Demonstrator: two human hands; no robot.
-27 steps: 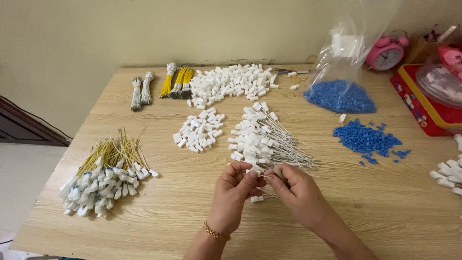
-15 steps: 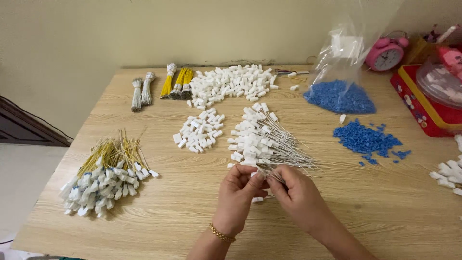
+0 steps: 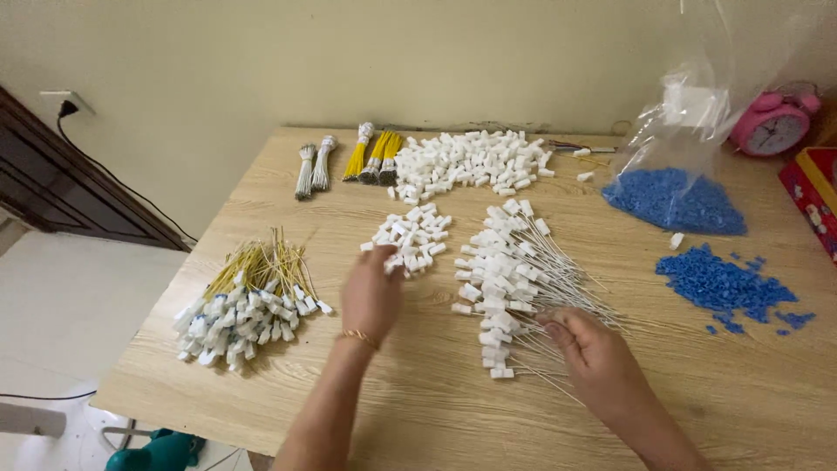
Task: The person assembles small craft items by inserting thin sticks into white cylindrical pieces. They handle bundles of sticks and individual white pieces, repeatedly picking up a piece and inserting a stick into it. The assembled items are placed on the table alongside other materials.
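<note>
My left hand (image 3: 371,292) is blurred in motion just below a small heap of white plastic connectors (image 3: 410,234), its fingertips touching the heap's near edge; whether it grips a piece I cannot tell. My right hand (image 3: 588,349) rests on the thin ends of a fan of white wires tipped with white connectors (image 3: 506,279), fingers curled over the wires. A bundle of yellow wires with white connectors (image 3: 244,296) lies to the left of my left hand.
A large heap of white connectors (image 3: 471,161) and tied wire bundles (image 3: 349,161) lie at the back of the wooden table (image 3: 418,410). Blue beads sit in a clear bag (image 3: 676,196) and loose (image 3: 724,283). A pink alarm clock (image 3: 772,122) and a red box (image 3: 815,196) stand right.
My hands were together over the wired connectors. The left hand has moved left and away to the small connector heap; the right stays on the wires. The view shifted right.
</note>
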